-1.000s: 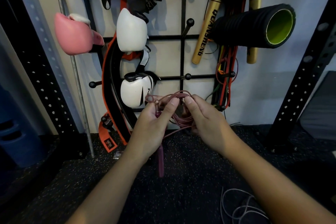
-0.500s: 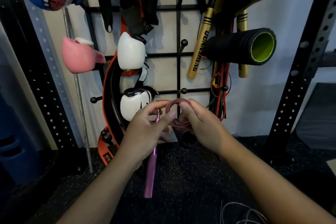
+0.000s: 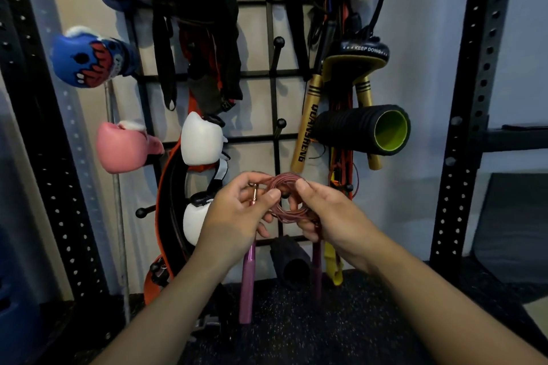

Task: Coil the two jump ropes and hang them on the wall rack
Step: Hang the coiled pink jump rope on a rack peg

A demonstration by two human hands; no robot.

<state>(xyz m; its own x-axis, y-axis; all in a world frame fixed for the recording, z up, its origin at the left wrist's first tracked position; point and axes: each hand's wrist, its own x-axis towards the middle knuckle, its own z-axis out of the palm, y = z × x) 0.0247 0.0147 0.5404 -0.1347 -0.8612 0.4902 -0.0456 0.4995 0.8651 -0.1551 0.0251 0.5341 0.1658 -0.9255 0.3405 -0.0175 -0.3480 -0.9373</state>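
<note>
A pink jump rope is wound into a small coil (image 3: 286, 195) held up in front of the black wall rack (image 3: 274, 74). My left hand (image 3: 237, 216) pinches the coil's left side and the metal end of one handle. My right hand (image 3: 329, 216) grips the coil's right side. Its two pink handles (image 3: 247, 281) hang straight down below my hands, the right one dimmer. A rack peg's ball end (image 3: 285, 194) shows through the middle of the coil. The second rope is out of view.
The rack carries boxing gloves: blue (image 3: 86, 61), pink (image 3: 124, 147) and white (image 3: 201, 139). A black foam roller (image 3: 364, 132), gold sticks (image 3: 307, 124), an orange-edged belt and straps hang there too. Free pegs (image 3: 280, 41) stand mid-rack. Black perforated uprights (image 3: 474, 98) flank both sides.
My view has tilted upward, so the rack's upper part shows and the floor rope has left the view. Both hands have lifted the coil toward the rack, and both handles hang free.
</note>
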